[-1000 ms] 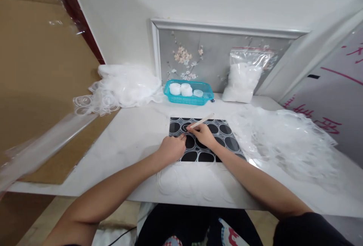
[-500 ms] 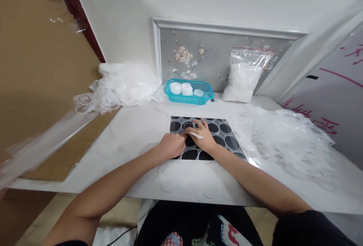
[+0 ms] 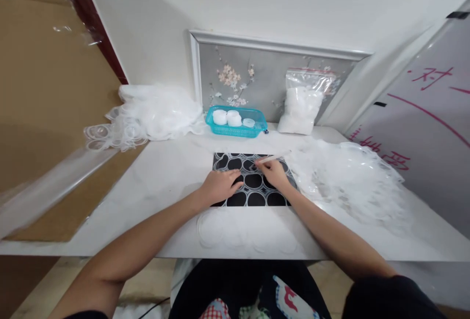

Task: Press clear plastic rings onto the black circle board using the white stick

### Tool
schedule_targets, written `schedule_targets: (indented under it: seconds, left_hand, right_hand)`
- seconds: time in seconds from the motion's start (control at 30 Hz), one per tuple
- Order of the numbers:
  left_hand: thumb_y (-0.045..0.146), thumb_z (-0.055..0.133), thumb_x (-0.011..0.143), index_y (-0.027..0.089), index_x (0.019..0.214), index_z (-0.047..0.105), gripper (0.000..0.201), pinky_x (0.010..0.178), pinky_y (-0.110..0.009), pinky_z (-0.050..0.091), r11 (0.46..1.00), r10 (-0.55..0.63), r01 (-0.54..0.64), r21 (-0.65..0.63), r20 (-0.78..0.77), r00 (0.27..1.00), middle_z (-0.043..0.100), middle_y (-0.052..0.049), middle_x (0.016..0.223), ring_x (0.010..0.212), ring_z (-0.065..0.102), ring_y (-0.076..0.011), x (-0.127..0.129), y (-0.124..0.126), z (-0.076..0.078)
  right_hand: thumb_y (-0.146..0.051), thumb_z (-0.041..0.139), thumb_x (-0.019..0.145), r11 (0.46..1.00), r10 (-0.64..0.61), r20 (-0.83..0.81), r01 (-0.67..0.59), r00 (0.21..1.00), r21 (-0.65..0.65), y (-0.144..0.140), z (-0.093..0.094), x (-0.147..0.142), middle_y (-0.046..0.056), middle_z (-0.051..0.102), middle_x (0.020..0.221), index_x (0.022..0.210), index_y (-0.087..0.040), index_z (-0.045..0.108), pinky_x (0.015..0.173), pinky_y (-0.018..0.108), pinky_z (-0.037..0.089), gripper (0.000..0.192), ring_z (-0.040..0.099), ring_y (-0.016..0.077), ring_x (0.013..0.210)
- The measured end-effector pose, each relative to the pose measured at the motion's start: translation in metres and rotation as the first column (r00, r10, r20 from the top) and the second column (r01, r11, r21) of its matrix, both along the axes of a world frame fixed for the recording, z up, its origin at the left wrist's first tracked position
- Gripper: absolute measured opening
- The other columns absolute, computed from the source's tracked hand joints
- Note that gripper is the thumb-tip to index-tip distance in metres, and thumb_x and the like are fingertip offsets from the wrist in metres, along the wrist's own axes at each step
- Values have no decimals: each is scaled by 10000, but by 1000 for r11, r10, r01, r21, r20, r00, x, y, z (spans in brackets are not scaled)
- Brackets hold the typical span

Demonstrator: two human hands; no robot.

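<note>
A black sheet (image 3: pixel 253 181) covered with rows of pale-edged circles lies on the white table. My left hand (image 3: pixel 221 185) rests palm down on its left side, fingers stretched and thumb apart, holding nothing. My right hand (image 3: pixel 272 172) pinches a slim white pen-like stick (image 3: pixel 276 157) over the upper middle of the sheet. The stick slants up to the right, and its lower tip, close to one of the circles, is too small to make out. Faint clear rings (image 3: pixel 210 230) lie on the table just in front of the sheet.
Behind the sheet stands a blue plastic basket (image 3: pixel 237 132) with white round pieces. A zip bag (image 3: pixel 301 108) of white pieces leans on the wall. Clear perforated sheets (image 3: pixel 348 182) are heaped at right; a white plastic bundle (image 3: pixel 157 113) and cardboard (image 3: pixel 81 201) are at left.
My hands were close together at the sheet's middle; now they are apart. My right hand has turned the stick to point up right, and my left fingers have opened out. The view has shifted slightly.
</note>
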State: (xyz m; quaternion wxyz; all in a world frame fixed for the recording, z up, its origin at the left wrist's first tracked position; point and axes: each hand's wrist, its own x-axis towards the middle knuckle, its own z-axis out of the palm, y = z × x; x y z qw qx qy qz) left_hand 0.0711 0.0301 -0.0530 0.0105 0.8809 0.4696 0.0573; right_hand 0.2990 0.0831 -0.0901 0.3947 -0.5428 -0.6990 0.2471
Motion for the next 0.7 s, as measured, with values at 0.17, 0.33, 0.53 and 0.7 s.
schedule_targets:
  seconds: [0.17, 0.33, 0.53, 0.7]
  left_hand:
    - [547, 369, 957, 205, 1398, 464, 566, 735, -358, 525, 996, -87, 88, 9, -43, 995, 498, -109, 1413, 947, 679, -264, 9, -4, -7]
    - [542, 343, 967, 202, 1375, 497, 553, 742, -343, 523, 993, -119, 119, -7, -80, 990, 512, -89, 1403, 982, 668, -265, 6, -1, -11]
    - [561, 348, 957, 226, 1376, 501, 558, 713, -365, 531, 994, -110, 110, -11, -94, 989, 502, -85, 1412, 918, 687, -276, 5, 0, -14]
    - [558, 363, 953, 225, 1369, 502, 550, 743, -367, 531, 992, -125, 122, -39, -80, 989, 504, -84, 1411, 973, 675, -283, 6, 1, -11]
  right_hand:
    - [-471, 583, 825, 988, 79, -170, -100, 982, -117, -10, -7, -6, 97, 739, 817, 842, -147, 698, 720, 341, 516, 344, 688, 242, 768]
    - [-413, 598, 829, 985, 105, -176, -127, 979, -119, -8, -4, -8, 94, 742, 819, 842, -141, 700, 749, 344, 529, 291, 701, 243, 796]
    - [-339, 605, 840, 992, 85, -124, -96, 989, -83, -7, -5, -9, 80, 744, 844, 854, -161, 707, 762, 346, 534, 205, 703, 242, 815]
    - [-261, 540, 903, 978, 52, 277, -105, 959, 179, -20, -7, -15, 52, 740, 976, 880, -215, 726, 1015, 448, 406, 193, 595, 274, 1122]
